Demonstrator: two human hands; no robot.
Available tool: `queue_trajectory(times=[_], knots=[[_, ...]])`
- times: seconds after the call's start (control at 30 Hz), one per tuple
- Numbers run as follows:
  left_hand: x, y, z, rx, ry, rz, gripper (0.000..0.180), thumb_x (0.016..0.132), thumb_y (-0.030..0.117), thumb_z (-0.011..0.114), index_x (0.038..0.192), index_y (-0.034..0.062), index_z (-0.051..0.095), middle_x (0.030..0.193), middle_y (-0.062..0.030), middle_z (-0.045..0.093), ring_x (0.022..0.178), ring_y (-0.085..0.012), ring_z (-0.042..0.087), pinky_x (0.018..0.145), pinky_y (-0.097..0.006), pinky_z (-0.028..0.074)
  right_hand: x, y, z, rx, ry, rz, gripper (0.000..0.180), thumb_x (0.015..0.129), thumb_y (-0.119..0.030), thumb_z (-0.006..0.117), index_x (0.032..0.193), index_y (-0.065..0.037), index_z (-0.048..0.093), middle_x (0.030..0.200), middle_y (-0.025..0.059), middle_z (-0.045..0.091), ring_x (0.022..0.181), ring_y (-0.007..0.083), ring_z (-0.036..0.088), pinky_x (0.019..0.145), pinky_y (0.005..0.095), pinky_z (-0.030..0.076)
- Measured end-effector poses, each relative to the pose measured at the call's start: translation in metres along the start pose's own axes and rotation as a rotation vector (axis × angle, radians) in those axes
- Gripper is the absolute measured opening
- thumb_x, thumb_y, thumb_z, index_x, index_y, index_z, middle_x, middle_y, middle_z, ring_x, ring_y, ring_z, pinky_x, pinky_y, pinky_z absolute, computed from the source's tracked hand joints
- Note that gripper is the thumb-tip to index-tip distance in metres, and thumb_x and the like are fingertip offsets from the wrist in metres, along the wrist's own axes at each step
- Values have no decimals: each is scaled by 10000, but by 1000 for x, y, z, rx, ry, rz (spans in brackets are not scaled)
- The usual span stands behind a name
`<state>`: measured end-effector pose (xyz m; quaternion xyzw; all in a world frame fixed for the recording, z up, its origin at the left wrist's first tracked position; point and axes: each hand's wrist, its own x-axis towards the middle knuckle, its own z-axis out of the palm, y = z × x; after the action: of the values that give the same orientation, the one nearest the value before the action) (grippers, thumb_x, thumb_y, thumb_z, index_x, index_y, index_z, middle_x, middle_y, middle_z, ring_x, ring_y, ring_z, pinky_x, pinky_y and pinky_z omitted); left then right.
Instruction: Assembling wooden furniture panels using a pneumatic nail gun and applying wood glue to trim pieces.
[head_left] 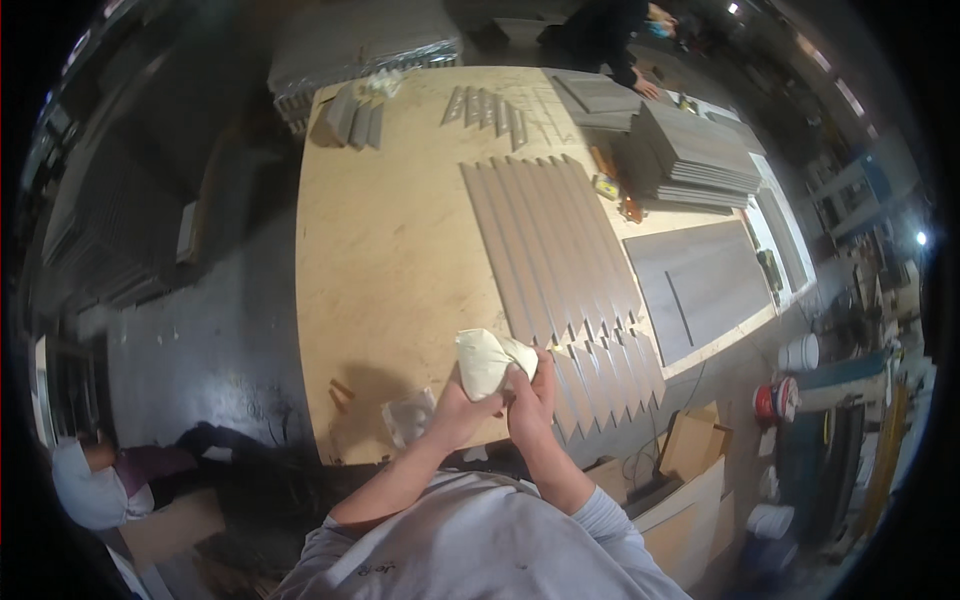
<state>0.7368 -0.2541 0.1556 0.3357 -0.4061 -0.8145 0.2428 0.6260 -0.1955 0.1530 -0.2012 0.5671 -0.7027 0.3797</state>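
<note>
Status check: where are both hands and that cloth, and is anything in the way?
Left hand and right hand both grip the cream cloth. Held above workbench edge. Grey strips just beyond.

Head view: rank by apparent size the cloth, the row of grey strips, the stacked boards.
1. Row of grey strips
2. Stacked boards
3. Cloth, held in both hands
The cloth is nearest the camera and fisheye shrinks the far boards, so real sizes may differ.

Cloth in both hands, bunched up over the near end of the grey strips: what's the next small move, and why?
Probably lower the cloth onto the nearest pointed grey strips and begin wiping. Both the left hand and right hand grip it just above the workbench, and the long grey strips lie fanned out right beyond it, with nothing between.
</note>
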Motion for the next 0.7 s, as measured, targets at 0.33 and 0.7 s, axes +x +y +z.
queue_trajectory(times=[0.33,0.7], knots=[[73,-24,52,466,-20,376,584,824,-98,526,1393,8,450,1264,-119,603,1143,-232,620,912,-352,529,33,-8,-58,391,-122,173,950,928,-561,670,1605,-65,224,1539,171,418,1434,318,416,1189,469,332],[195,-8,46,560,-174,27,625,917,166,754,1464,46,476,1409,-131,550,1182,-204,580,989,-364,507,173,-21,-162,743,19,155,644,874,-372,677,1424,-80,516,1378,121,586,1239,398,610,970,555,560]])
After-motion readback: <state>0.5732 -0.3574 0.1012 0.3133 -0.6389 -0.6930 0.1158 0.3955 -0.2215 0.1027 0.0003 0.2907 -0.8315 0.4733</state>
